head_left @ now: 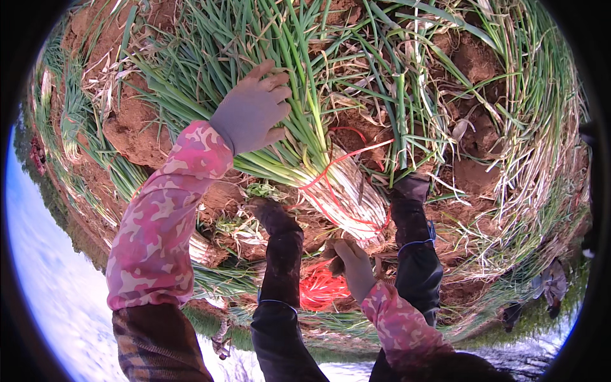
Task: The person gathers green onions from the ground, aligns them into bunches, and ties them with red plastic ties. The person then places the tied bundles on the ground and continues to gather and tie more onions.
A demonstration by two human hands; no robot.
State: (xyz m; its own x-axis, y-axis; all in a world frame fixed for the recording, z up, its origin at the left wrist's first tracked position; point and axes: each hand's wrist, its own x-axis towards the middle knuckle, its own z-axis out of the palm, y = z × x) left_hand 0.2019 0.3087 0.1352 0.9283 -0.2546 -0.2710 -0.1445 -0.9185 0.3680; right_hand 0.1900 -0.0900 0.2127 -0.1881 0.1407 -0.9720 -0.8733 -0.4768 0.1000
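A bundle of green onions [353, 191] lies on the soil between my boots, white root ends towards me. Red plastic twine [329, 173] crosses the stalks, and more of it loops near the roots. My left hand [255, 112], in a grey glove, rests on the green leaves [215, 62] with its fingers apart. Close by the root end is my right hand [352, 262], gloved as well, its fingers curled. A strand of twine passes near those fingers, but whether they grip it is hidden. Beneath that hand sits a tangled heap of red twine [322, 289].
Loose green onions [520, 124] cover the ground on the right. Tied bundles [71, 129] lie at far left, and another bundle's root end [203, 250] is beside my left boot [274, 217]. My right boot [410, 191] stands next to the bundle. Other people [551, 284] are in the background.
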